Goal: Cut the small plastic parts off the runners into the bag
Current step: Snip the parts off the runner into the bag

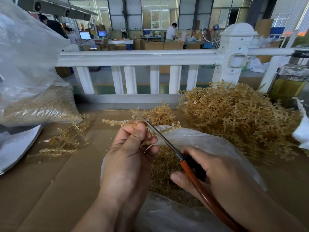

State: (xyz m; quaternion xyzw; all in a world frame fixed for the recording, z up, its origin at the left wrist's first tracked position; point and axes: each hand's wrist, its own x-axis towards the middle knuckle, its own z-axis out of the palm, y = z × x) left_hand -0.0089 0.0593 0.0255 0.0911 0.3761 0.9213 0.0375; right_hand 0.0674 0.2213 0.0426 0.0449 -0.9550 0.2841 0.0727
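Note:
My left hand [128,156] pinches an amber plastic runner [117,122] with small parts on its branches, held above the open clear bag [209,141]. My right hand [209,169] grips the orange handles of a pair of scissors [167,141]. The blades point up and left and their tips reach the runner right by my left fingertips. Loose cut parts [163,168] lie heaped inside the bag under both hands.
A big tangle of uncut runners [234,118] fills the right of the cardboard-covered table [58,181]. Stripped runners [66,139] lie to the left. A filled plastic bag [33,101] sits far left, a glass jar [291,77] far right, a white railing [137,57] behind.

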